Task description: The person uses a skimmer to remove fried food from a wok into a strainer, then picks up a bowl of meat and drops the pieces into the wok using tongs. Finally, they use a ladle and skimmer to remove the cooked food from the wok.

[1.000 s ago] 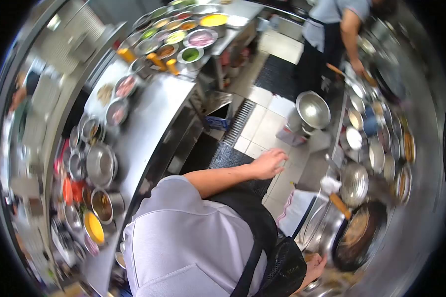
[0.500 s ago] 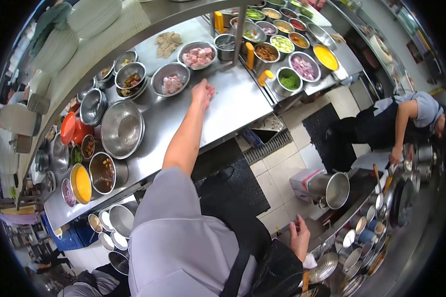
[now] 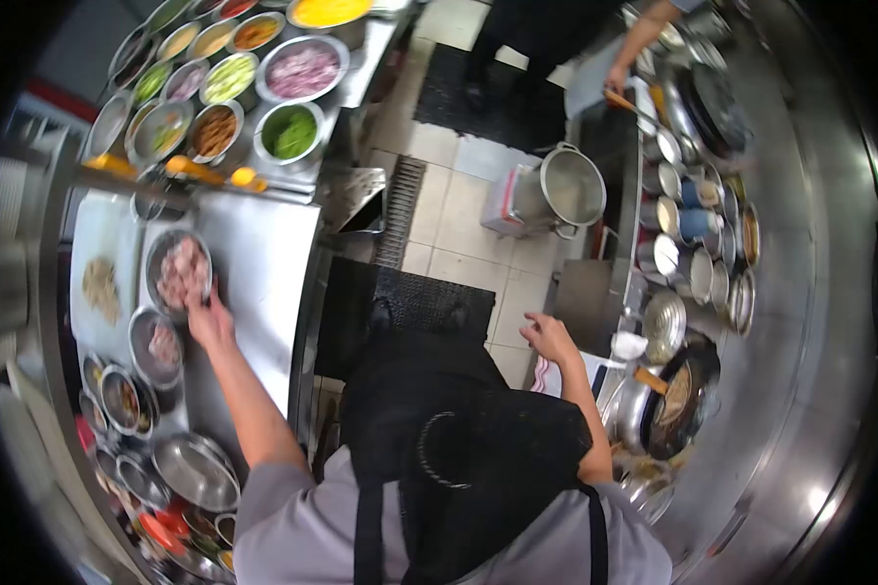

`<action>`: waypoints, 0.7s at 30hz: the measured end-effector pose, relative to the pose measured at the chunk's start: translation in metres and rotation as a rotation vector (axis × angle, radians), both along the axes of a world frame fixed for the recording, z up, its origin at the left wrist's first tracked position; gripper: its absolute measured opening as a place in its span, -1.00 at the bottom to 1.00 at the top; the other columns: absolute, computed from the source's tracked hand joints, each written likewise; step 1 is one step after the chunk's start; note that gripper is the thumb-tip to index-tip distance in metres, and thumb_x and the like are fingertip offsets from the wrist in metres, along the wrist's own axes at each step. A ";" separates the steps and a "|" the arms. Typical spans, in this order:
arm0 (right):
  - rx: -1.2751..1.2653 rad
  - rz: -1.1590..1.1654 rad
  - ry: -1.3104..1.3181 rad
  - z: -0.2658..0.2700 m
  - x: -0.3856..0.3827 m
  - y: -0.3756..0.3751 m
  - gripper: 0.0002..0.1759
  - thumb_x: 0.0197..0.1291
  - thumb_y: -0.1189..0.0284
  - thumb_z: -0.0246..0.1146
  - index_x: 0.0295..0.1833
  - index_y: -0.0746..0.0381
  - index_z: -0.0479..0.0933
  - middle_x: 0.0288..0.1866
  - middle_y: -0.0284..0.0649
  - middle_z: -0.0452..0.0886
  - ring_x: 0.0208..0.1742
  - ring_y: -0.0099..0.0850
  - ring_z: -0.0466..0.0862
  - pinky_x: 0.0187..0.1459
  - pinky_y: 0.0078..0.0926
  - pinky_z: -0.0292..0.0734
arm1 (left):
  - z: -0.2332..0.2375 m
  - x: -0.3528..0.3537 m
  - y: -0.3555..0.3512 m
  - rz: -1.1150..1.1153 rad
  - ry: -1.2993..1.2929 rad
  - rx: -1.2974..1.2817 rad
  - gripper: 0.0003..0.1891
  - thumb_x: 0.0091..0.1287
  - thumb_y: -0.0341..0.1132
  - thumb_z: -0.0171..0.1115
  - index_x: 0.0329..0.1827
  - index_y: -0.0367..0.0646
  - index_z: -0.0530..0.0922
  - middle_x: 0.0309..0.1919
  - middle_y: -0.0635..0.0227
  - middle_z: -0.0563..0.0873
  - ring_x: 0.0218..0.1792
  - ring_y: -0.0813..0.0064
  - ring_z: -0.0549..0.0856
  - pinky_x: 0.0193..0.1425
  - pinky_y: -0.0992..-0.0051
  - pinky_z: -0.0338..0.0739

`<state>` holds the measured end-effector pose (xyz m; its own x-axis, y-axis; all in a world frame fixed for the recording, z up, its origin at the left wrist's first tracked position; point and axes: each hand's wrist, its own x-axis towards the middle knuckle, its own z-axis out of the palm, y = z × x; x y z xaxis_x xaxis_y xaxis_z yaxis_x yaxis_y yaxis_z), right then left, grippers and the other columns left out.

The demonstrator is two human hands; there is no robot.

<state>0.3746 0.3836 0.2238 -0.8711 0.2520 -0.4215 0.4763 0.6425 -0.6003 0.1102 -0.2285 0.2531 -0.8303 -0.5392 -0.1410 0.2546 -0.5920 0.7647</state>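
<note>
A metal bowl (image 3: 153, 265) of raw pink meat chunks (image 3: 184, 271) stands on the steel counter to the left. My left hand (image 3: 212, 320) has closed on its near rim, with some fingers hidden by the bowl. Right beside it is a second metal bowl (image 3: 142, 363) with a smaller portion of raw meat. Over on the stove side, my right hand (image 3: 552, 340) hovers with nothing in it, its fingers loosely apart. Below that hand, a wok (image 3: 691, 419) with a wooden handle (image 3: 651, 379) rests on the stove.
Several bowls of chopped vegetables and sauces, including a bowl of green herbs (image 3: 290, 134), fill the far counter. A large pot (image 3: 571, 185) stands in the aisle. Beyond it, a co-worker's hand (image 3: 617, 80) grips a long-handled tool. Seasoning containers (image 3: 665, 255) line the stove.
The view has swung toward the stove. My left hand, earlier reaching out beside the bowls, now grips the meat bowl's rim. My right hand remains free on the stove side.
</note>
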 end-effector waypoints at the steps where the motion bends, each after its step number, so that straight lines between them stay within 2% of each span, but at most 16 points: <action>1: -0.007 -0.034 -0.015 -0.016 -0.005 0.015 -0.49 0.25 0.24 0.32 0.21 0.34 0.59 -0.21 0.11 0.75 -0.17 -0.04 0.78 0.00 -0.22 0.63 | 0.018 0.022 0.030 -0.006 -0.069 -0.018 -0.59 0.50 -0.50 0.06 0.37 -0.49 0.35 0.30 0.04 0.53 0.25 0.16 0.59 0.41 0.05 0.54; 3: -0.017 -0.117 0.016 -0.043 -0.022 0.051 -0.50 0.25 0.31 0.34 0.23 0.37 0.57 -0.33 0.00 0.75 -0.46 -0.29 0.77 -0.24 -0.30 0.69 | 0.010 0.051 0.049 -0.118 -0.177 -0.038 -0.58 0.50 -0.49 0.05 0.38 -0.47 0.35 0.30 0.04 0.53 0.27 0.16 0.58 0.39 0.22 0.53; 4: -0.052 -0.223 0.000 -0.070 -0.032 0.074 -0.50 0.26 0.32 0.35 0.25 0.36 0.56 -0.31 -0.01 0.75 -0.47 -0.31 0.76 -0.33 -0.32 0.68 | 0.010 0.064 0.058 -0.181 -0.235 -0.051 -0.57 0.49 -0.49 0.06 0.39 -0.44 0.35 0.30 0.06 0.54 0.28 0.19 0.58 0.38 0.35 0.51; 5: -0.086 -0.321 -0.016 -0.092 -0.044 0.096 -0.49 0.27 0.33 0.35 0.26 0.34 0.55 -0.28 -0.02 0.75 -0.47 -0.33 0.76 -0.42 -0.35 0.67 | 0.008 0.075 0.065 -0.186 -0.238 -0.065 -0.57 0.49 -0.49 0.06 0.39 -0.44 0.35 0.30 0.06 0.54 0.28 0.19 0.58 0.38 0.35 0.51; 7: -0.255 -0.585 -0.001 -0.110 -0.078 0.128 -0.40 0.27 0.30 0.36 0.37 0.31 0.46 -0.16 -0.04 0.72 -0.46 -0.35 0.75 -0.55 -0.39 0.63 | 0.004 0.095 0.078 -0.255 -0.320 -0.114 -0.66 0.45 -0.52 0.08 0.24 -0.45 0.46 0.18 0.09 0.62 0.19 0.25 0.63 0.29 0.38 0.55; 9: -0.315 -0.648 -0.034 -0.142 -0.114 0.162 -0.36 0.27 0.28 0.36 0.40 0.31 0.41 -0.09 -0.04 0.71 -0.47 -0.35 0.75 -0.55 -0.38 0.63 | 0.000 0.113 0.100 -0.191 -0.374 -0.171 -0.77 0.41 -0.52 0.12 0.07 -0.43 0.53 0.06 0.13 0.67 0.06 0.30 0.68 0.24 0.41 0.56; 10: -0.356 -0.724 -0.060 -0.159 -0.136 0.177 -0.31 0.27 0.27 0.36 0.44 0.30 0.37 -0.02 -0.04 0.69 -0.47 -0.34 0.74 -0.56 -0.38 0.63 | 0.023 0.120 0.141 -0.168 -0.367 -0.186 -0.85 0.40 -0.52 0.12 -0.03 -0.34 0.55 -0.03 0.23 0.68 -0.06 0.39 0.69 0.14 0.44 0.59; 11: -0.376 -0.715 -0.065 -0.179 -0.155 0.188 -0.31 0.27 0.27 0.36 0.44 0.30 0.37 -0.02 -0.04 0.69 -0.47 -0.34 0.74 -0.56 -0.38 0.63 | 0.019 0.125 0.149 -0.155 -0.367 -0.204 -0.85 0.40 -0.52 0.12 -0.03 -0.34 0.55 -0.03 0.23 0.68 -0.06 0.39 0.69 0.14 0.44 0.59; 13: -0.063 -0.770 0.010 -0.207 -0.185 0.198 -0.29 0.27 0.24 0.37 0.45 0.29 0.35 -0.04 -0.05 0.70 -0.47 -0.32 0.74 -0.55 -0.37 0.64 | 0.013 0.144 0.163 -0.217 -0.426 -0.239 -0.75 0.38 -0.53 0.10 0.10 -0.32 0.51 0.09 0.18 0.67 0.05 0.37 0.68 0.14 0.40 0.62; 14: -0.080 -0.764 -0.004 -0.216 -0.198 0.200 -0.29 0.27 0.24 0.37 0.45 0.29 0.35 -0.04 -0.05 0.70 -0.47 -0.32 0.74 -0.55 -0.37 0.64 | 0.010 0.144 0.173 -0.207 -0.435 -0.257 -0.75 0.38 -0.53 0.10 0.10 -0.32 0.51 0.09 0.18 0.67 0.05 0.37 0.68 0.14 0.40 0.62; 16: -0.282 -1.006 -0.166 -0.199 -0.216 0.196 -0.31 0.24 0.19 0.37 0.38 0.31 0.39 -0.12 -0.04 0.72 -0.47 -0.27 0.75 -0.58 -0.34 0.64 | 0.025 0.148 0.218 -0.199 -0.487 -0.267 -0.70 0.37 -0.55 0.08 0.15 -0.27 0.49 0.12 0.19 0.67 0.09 0.33 0.69 0.16 0.37 0.64; 17: -0.295 -0.999 -0.176 -0.219 -0.220 0.201 -0.31 0.24 0.19 0.37 0.38 0.31 0.39 -0.12 -0.04 0.72 -0.47 -0.27 0.75 -0.58 -0.34 0.64 | 0.026 0.147 0.237 -0.189 -0.491 -0.280 -0.70 0.37 -0.55 0.08 0.15 -0.27 0.49 0.12 0.19 0.67 0.09 0.33 0.69 0.16 0.37 0.64; 19: -0.424 -1.285 -0.082 -0.254 -0.226 0.204 -0.41 0.21 0.18 0.38 0.22 0.36 0.50 -0.19 -0.04 0.74 -0.40 -0.22 0.78 -0.55 -0.22 0.66 | 0.029 0.144 0.271 -0.236 -0.508 -0.283 -0.68 0.36 -0.56 0.07 0.17 -0.25 0.48 0.13 0.18 0.67 0.08 0.33 0.70 0.13 0.36 0.66; 20: -0.434 -1.285 -0.087 -0.264 -0.226 0.205 -0.41 0.21 0.18 0.38 0.22 0.36 0.50 -0.19 -0.04 0.74 -0.40 -0.22 0.78 -0.55 -0.22 0.66 | 0.025 0.144 0.281 -0.265 -0.480 -0.282 -0.67 0.35 -0.55 0.09 0.17 -0.25 0.48 0.12 0.18 0.68 0.04 0.35 0.72 0.10 0.35 0.67; 21: -0.411 -1.275 -0.051 -0.267 -0.223 0.207 -0.53 0.19 0.24 0.36 0.10 0.33 0.57 -0.16 0.02 0.73 -0.39 -0.18 0.78 -0.45 -0.19 0.69 | 0.027 0.141 0.298 -0.295 -0.482 -0.304 -0.68 0.35 -0.53 0.10 0.17 -0.24 0.48 0.11 0.20 0.69 0.02 0.35 0.73 0.11 0.32 0.67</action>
<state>0.1515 0.5904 -0.0436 -0.1057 0.7188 -0.6871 0.6313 -0.4854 -0.6049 0.2516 0.0695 0.2805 -0.8314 -0.3724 -0.4125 -0.3003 -0.3236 0.8973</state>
